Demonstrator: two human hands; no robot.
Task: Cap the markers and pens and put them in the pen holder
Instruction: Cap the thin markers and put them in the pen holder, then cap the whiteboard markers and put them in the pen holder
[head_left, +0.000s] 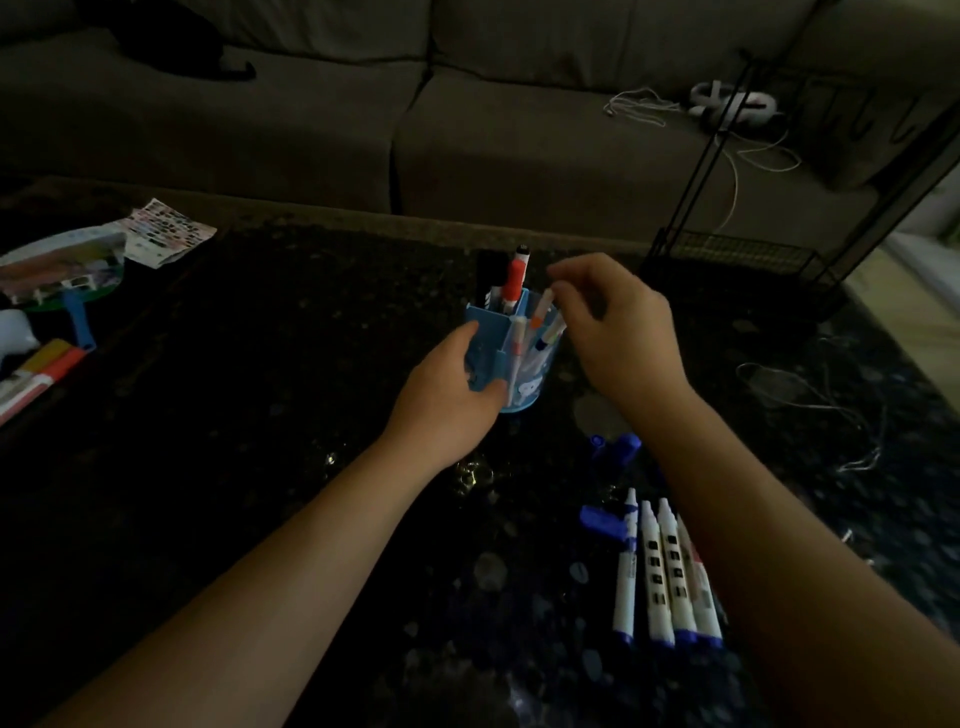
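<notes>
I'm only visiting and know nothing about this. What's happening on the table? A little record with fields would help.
place: dark speckled table in front of a sofa
left hand: grips the blue pen holder
right hand: above the holder, fingertips at a pen; grip unclear
in holder: red marker, standing tallest
not yet stored: white markers lying uncapped, blue caps beside them

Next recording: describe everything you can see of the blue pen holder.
The holder is blue, plastic-looking, with a squared rear compartment and a rounded front one bearing a white print. It stands upright on the dark speckled table. A red marker rises from the rear; thinner pens lean in the front. The left hand grips its left side; the right hand hovers at the pen tops, contact unclear.
</notes>
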